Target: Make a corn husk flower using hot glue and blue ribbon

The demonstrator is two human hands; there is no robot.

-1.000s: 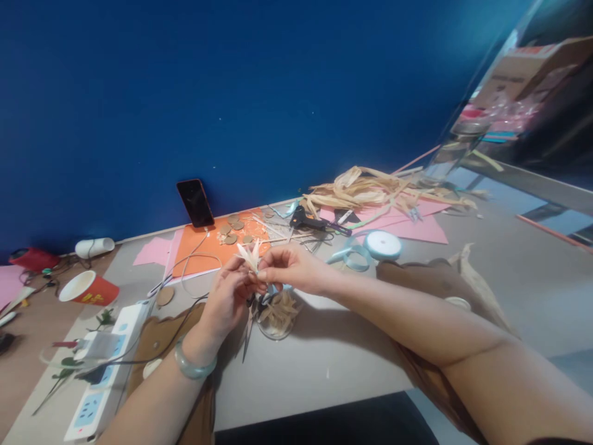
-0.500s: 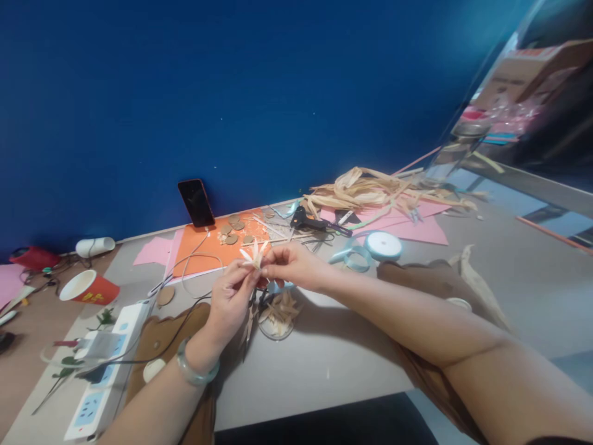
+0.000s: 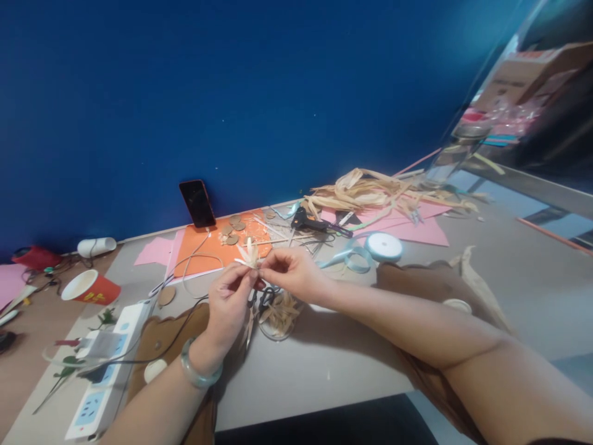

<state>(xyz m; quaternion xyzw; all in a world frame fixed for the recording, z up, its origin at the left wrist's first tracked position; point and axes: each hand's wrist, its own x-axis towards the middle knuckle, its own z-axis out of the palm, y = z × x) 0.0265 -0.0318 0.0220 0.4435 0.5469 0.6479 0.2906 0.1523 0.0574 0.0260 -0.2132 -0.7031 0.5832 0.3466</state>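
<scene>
A small pale flower of corn-husk petals (image 3: 251, 254) stands upright between my fingertips, above the table. My left hand (image 3: 230, 301) pinches it at the base, a pale bangle on the wrist. From the right, my right hand (image 3: 293, 272) closes thumb and forefinger on the same base; the exact contact is hidden. Just below the hands sits a clear round dish (image 3: 277, 334) heaped with cut husk pieces (image 3: 282, 314). Black-handled scissors (image 3: 265, 300) lie at the dish's left edge, partly covered by my hands.
Behind are an orange sheet (image 3: 197, 258) with wooden discs, a propped phone (image 3: 197, 204), a glue gun (image 3: 308, 220) and dried corn husks (image 3: 352, 188). A ribbon spool (image 3: 383, 246) lies right. A power strip (image 3: 104, 377) and red paper cup (image 3: 90, 288) stand left.
The flower has turned and tilted between my fingers, its petals now bunched differently. My right hand has shifted slightly left and down; my left hand has barely moved.
</scene>
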